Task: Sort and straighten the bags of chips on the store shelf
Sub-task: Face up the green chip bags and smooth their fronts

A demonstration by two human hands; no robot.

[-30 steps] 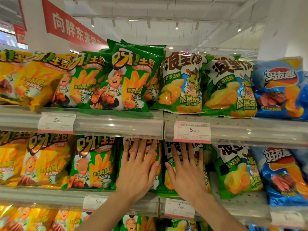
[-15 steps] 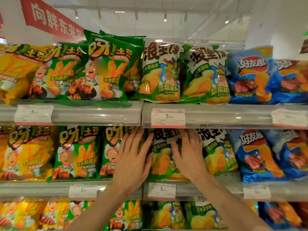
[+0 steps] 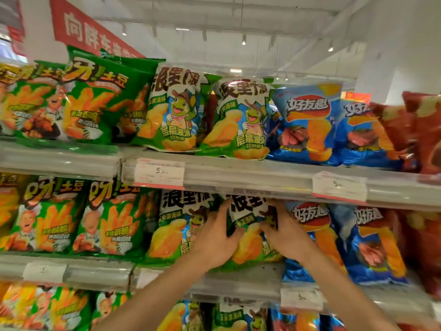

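Fingers of both the left hand (image 3: 214, 237) and right hand (image 3: 284, 235), flat on neighbouring bags a second ago, now curl round the sides of one green frog-print chip bag (image 3: 250, 237) between them on the middle shelf (image 3: 238, 280), likely squaring it up.

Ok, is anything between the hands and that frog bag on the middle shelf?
Nothing visible. The left hand and right hand already grip the frog bag from either side, under the upper shelf rail.
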